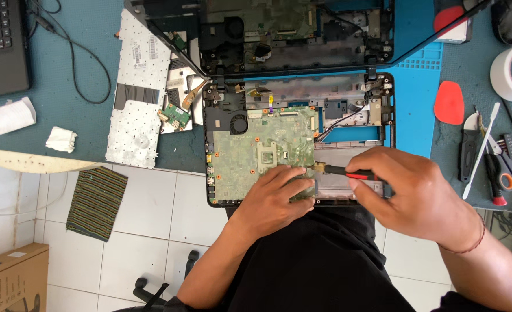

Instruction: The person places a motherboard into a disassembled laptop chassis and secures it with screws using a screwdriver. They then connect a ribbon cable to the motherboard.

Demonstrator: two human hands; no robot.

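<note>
over the green motherboard (256, 151), two bare hands at work with a screwdriver (344, 171).

the right hand (413, 193) is closed around the black-and-red screwdriver, whose tip meets the motherboard's right edge; the left hand (277, 193) lies flat, fingers pressing the board's lower right corner. the motherboard sits in an open black laptop base (387, 115). left of the motherboard lies a detached keyboard (137, 86); well to its right, a red pick (449, 103) and scissors (509, 170).
</note>
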